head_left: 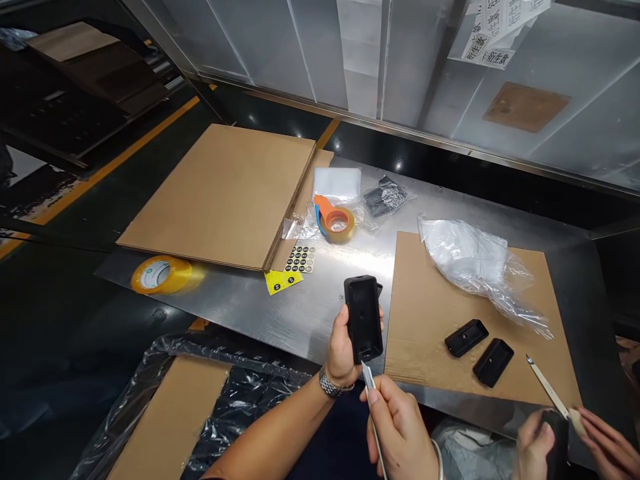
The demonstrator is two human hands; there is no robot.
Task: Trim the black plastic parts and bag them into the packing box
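Observation:
My left hand (340, 353), with a metal watch on its wrist, grips a black rectangular plastic case (363, 317), held upright with its hollow side facing me. A small black corner shows behind the case; I cannot tell what it belongs to. In my right hand (403, 423) is a slim craft knife (370, 383), its blade tip at the case's bottom edge. Two similar black cases, one (467, 337) beside the other (493, 362), lie on a cardboard sheet (420, 320) to the right.
A co-worker's hands (607, 440) hold another knife (545, 385) and a dark piece at lower right. On the metal table (240, 293) are stacked cardboard (220, 193), a tape roll (161, 275), a tape dispenser (333, 217), stickers (301, 259) and clear bags (465, 250).

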